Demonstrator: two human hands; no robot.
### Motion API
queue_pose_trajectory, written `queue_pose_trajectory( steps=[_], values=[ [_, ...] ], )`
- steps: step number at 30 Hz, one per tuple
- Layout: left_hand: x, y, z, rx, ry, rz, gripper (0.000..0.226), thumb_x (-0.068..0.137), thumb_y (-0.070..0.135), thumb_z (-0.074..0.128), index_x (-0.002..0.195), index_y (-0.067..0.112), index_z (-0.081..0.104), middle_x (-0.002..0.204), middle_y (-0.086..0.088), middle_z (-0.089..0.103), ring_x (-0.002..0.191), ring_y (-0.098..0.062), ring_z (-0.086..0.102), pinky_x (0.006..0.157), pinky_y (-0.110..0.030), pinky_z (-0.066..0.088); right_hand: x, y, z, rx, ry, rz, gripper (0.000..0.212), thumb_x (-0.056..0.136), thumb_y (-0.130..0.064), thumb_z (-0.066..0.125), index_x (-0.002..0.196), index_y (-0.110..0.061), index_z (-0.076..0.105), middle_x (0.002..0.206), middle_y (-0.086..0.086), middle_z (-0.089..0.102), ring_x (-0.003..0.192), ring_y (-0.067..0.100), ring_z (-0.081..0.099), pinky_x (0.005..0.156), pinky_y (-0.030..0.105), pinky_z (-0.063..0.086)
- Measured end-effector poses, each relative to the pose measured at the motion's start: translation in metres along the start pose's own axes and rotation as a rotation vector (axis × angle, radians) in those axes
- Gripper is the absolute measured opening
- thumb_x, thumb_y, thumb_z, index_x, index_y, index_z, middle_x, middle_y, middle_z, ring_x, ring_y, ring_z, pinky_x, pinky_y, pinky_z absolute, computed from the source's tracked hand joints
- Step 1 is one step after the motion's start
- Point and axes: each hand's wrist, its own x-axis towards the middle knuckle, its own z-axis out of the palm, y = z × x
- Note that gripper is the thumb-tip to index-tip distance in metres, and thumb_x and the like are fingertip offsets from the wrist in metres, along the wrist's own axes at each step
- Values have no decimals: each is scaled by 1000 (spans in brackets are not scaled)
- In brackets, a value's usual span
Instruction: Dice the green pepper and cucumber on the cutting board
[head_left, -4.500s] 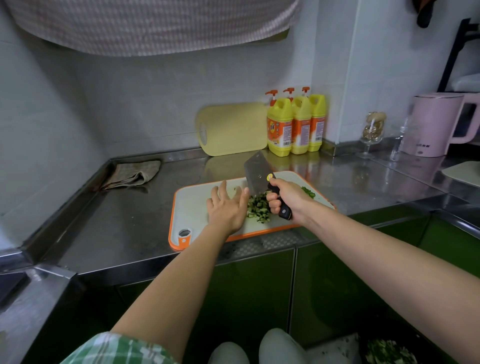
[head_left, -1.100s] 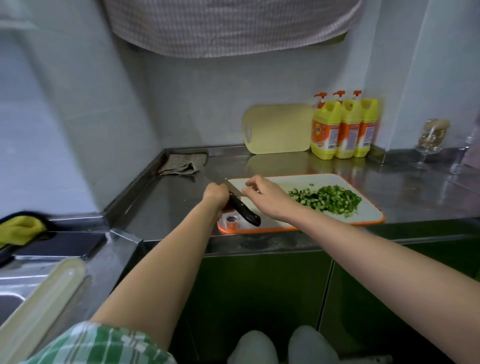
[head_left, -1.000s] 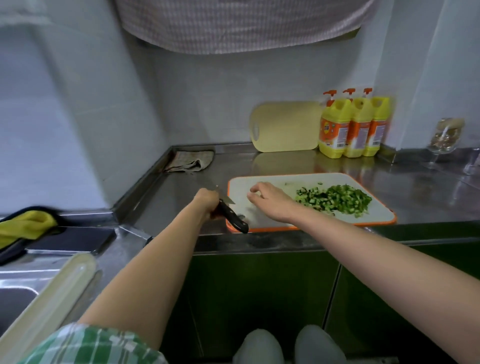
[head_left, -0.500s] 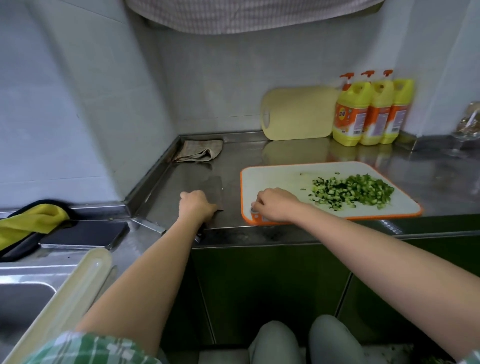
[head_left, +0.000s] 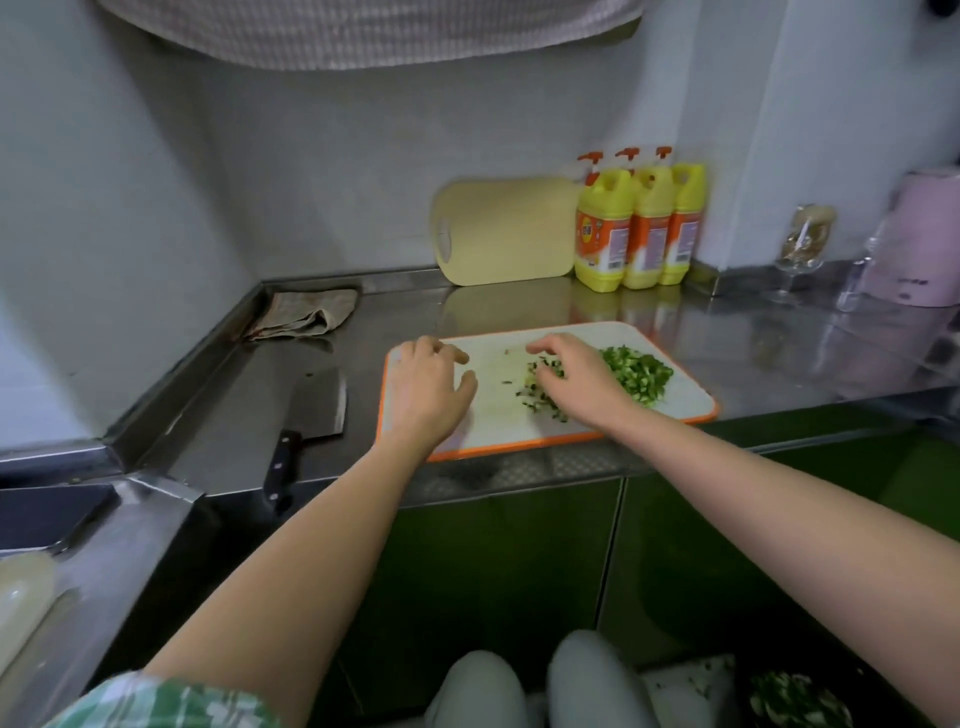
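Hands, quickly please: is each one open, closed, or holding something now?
Left hand: open, holding nothing, over the board.
Right hand: fingers bent onto the diced greens; whether it grasps any cannot be told.

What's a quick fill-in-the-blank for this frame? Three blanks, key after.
The cleaver lies on the counter, ____ of the board.
The right hand touches the diced pile; the left hand holds ____.
At the back stand ____ yellow bottles.
Missing words: left; nothing; three.
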Motion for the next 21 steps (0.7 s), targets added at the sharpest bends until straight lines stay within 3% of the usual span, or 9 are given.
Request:
queue_pose_trajectory(
  steps=[4, 8, 11, 17, 21],
  values=[
    [16, 58, 38, -121, -87, 248, 37, 82, 40, 65, 112, 18, 68, 115, -7, 61, 114, -29, 48, 94, -38, 38, 1, 58, -26, -74, 81, 94, 30, 97, -8, 46, 124, -10, 60, 131, 8, 57, 127, 25, 47, 105, 35, 34],
    [29, 93, 65, -118, -172, 355, 49, 76, 51, 66, 116, 23, 64, 122, -4, 57, 118, -26, 45, 93, -38, 38, 4, 93, -37, -154, 116, 160, 32, 100, -14, 42, 126, -11, 60, 137, 9, 54, 129, 28, 44, 106, 37, 31],
    [35, 103, 80, -62, -162, 344, 40, 76, 47, 68, 111, 28, 64, 119, -3, 55, 116, -25, 44, 92, -37, 36, 5, 104, -27, -167, 145, 174, 32, 101, -21, 41, 127, -14, 59, 140, 7, 51, 131, 27, 41, 107, 39, 28],
    [45, 86, 86, -50, -57, 289, 21, 71, 34, 69, 86, 20, 66, 97, -5, 57, 100, -29, 49, 79, -36, 35, 2, 114, -12, -188, 213, 179, 35, 102, -33, 40, 132, -22, 53, 150, 1, 42, 140, 20, 31, 113, 40, 16],
    [44, 81, 87, -133, -54, 221, 27, 71, 36, 65, 92, 19, 65, 102, -6, 56, 102, -28, 47, 81, -36, 35, 1, 112, -13, -162, 184, 176, 37, 101, -33, 40, 136, -26, 50, 153, 0, 36, 142, 19, 26, 114, 42, 12]
  ],
)
